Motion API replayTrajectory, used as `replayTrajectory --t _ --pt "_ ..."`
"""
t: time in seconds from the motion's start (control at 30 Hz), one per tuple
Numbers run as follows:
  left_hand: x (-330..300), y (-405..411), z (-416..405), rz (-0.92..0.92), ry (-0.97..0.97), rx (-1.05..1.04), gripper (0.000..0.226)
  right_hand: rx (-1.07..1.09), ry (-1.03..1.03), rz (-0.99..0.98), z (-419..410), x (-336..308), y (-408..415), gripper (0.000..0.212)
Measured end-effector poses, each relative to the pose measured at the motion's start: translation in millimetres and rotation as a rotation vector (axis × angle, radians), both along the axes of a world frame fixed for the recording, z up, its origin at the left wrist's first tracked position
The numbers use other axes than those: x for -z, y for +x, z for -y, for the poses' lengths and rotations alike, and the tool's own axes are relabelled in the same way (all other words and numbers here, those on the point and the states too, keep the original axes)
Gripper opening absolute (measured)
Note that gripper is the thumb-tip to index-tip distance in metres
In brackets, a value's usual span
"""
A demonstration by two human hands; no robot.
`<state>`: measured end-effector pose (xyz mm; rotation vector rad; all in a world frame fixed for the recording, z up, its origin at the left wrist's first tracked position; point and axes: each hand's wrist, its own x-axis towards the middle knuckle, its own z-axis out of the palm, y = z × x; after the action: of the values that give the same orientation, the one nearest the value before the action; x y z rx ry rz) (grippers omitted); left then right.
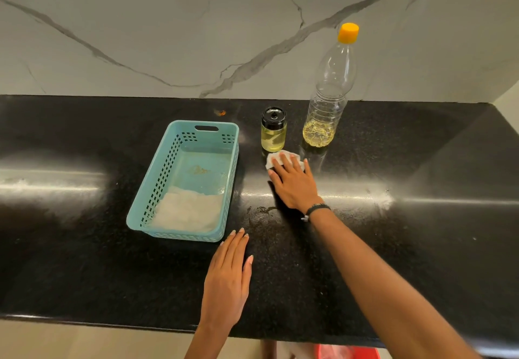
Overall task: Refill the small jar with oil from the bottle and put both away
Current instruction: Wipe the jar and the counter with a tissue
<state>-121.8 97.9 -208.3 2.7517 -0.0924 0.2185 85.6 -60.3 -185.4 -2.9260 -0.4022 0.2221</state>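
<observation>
A small glass jar with a black lid stands upright on the black counter, holding yellow oil. To its right stands a tall clear plastic bottle with an orange cap on and a little oil at its bottom. My right hand lies flat on a crumpled white tissue, pressing it to the counter just in front of the jar. My left hand rests flat on the counter near the front edge, fingers together, holding nothing.
A turquoise plastic basket sits left of the jar with white paper in its near end. Smears mark the counter between my hands. A marble wall stands behind. A red bin shows below the counter edge.
</observation>
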Motion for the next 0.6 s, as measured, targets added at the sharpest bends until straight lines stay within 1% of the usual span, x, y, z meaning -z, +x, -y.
replayTrajectory --t 0.1,0.2,0.3,0.4,0.5,0.6 --pt "0 0 0 0.008 0.007 -0.005 0.048 -0.103 -0.007 0.013 -4 0 -23 0.055" --pt "-1 0 0 0.022 0.007 -0.003 0.048 -0.174 -0.005 0.023 26 1 -58 0.065" --pt "0 -1 0 0.033 -0.008 0.000 0.049 -0.096 -0.042 0.035 76 4 -65 0.065" --pt "2 -1 1 0.033 -0.004 0.000 0.049 0.050 -0.102 0.011 104 3 -36 0.057" --pt "1 -1 0 0.031 0.005 0.003 0.048 0.113 -0.040 -0.023 89 -1 -5 0.054" --pt "1 -1 0 0.032 0.007 0.007 0.048 0.092 0.038 -0.049 57 -4 1 0.055"
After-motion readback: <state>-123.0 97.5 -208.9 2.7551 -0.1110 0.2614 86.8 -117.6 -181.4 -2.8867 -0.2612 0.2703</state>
